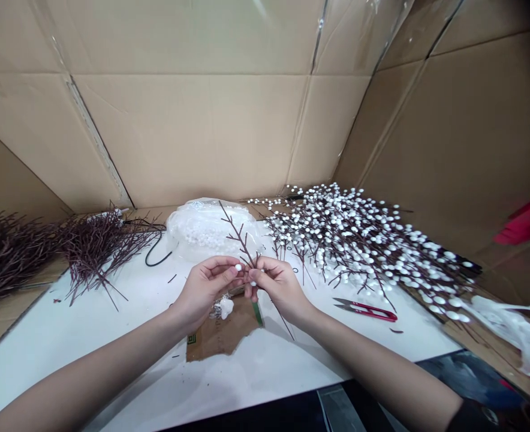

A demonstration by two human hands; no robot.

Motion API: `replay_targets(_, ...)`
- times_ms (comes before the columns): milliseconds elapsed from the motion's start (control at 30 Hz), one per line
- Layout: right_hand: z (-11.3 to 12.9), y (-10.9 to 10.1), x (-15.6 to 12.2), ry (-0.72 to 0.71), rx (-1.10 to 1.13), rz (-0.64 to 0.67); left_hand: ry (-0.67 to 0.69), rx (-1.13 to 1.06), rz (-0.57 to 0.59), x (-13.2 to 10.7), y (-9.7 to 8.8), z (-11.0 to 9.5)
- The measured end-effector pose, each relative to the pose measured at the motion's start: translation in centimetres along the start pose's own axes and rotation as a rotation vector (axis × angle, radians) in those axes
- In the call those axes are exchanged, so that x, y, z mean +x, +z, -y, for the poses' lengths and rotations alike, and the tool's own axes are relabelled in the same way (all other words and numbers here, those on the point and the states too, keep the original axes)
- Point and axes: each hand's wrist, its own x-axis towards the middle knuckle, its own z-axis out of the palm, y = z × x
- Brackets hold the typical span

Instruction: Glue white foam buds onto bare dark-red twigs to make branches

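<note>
My right hand [279, 287] pinches a brown artificial twig [241, 235], whose forked tip points up and to the left while its thin stem slants down below the hand. Between the thumb and fingers of my left hand [207, 287] is a small white berry [238, 267], close against the twig. Another white bit shows under the right fingers, partly hidden. Beneath both hands lies a torn piece of cardboard [224, 336] with a white lump [222, 307] on it. A clear plastic bag of white berries [202, 231] stands just behind.
Bare brown twigs [98, 252] are heaped at the left. Many twigs with white berries [350, 234] pile up at the right. Red-handled thread snips [368, 309] lie on the white table [125, 336]. Cardboard walls [193, 132] enclose the back and right. A white plastic bag [512, 330] hangs at far right.
</note>
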Motion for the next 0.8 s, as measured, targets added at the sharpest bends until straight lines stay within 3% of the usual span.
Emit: replay_targets(800, 0.49, 0.71, -0.08, 0.012, -0.029, -0.06, 0.069, 0.084, -0.097, -0.04, 0.11, 0.78)
